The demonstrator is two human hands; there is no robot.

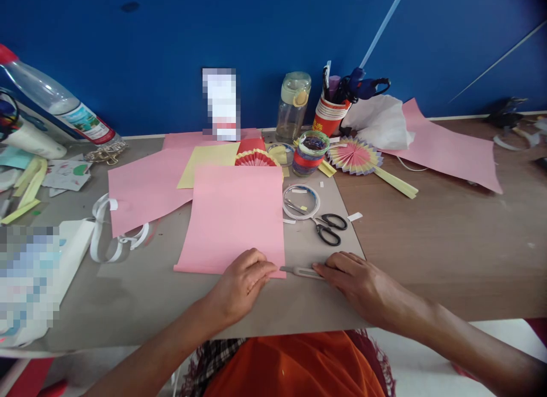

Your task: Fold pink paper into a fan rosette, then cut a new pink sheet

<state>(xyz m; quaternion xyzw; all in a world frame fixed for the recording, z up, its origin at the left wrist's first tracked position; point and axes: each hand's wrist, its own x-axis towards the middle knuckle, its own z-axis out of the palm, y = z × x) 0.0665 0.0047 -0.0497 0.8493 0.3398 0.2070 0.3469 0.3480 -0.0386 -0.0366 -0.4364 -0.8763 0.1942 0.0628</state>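
A pink paper sheet [237, 217] lies flat on a grey board [171, 294] in front of me. My left hand [241, 283] rests on the sheet's near edge, fingers bent and pressed down on the paper. My right hand [356, 280] lies just right of the sheet, its fingers closed over a slim grey utility knife [299, 270] whose tip touches the sheet's near right corner.
Black scissors [327, 226] and a tape roll [301, 201] lie right of the sheet. Behind are more pink sheets [145, 186], a yellow sheet [207, 160], folded paper fans [354, 156], a colourful cup [311, 152], a pen cup [330, 115], a jar [293, 106]. A bottle [64, 109] lies left.
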